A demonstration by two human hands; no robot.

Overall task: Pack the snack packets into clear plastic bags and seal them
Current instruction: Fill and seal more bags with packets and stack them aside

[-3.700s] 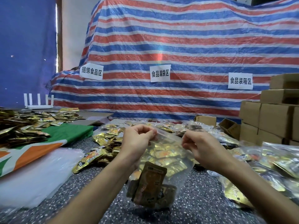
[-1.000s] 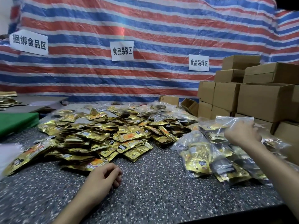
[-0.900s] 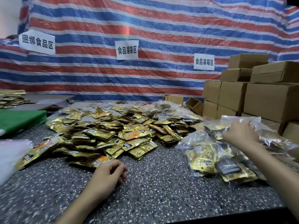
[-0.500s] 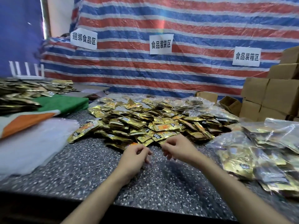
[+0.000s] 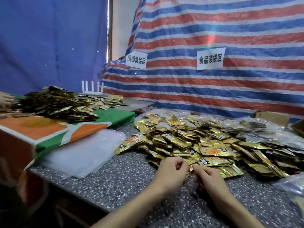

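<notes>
Snack packets (image 5: 205,142) in gold foil lie heaped on a speckled desk (image 5: 123,181), with both hands at the heap's near edge. The left hand (image 5: 171,171) is curled and the right hand (image 5: 209,176) sits just beside it with fingers bent. Blur leaves it unclear whether either pinches a packet. A flat stack of clear plastic bags (image 5: 82,153) rests to the left and filled bags (image 5: 246,125) to the right, before a striped tarp (image 5: 213,38).

Your snack packets (image 5: 189,142) are gold. Beneath them the table (image 5: 115,178) is speckled grey. Behind them hangs a red-blue-white striped tarp (image 5: 213,30).
</notes>
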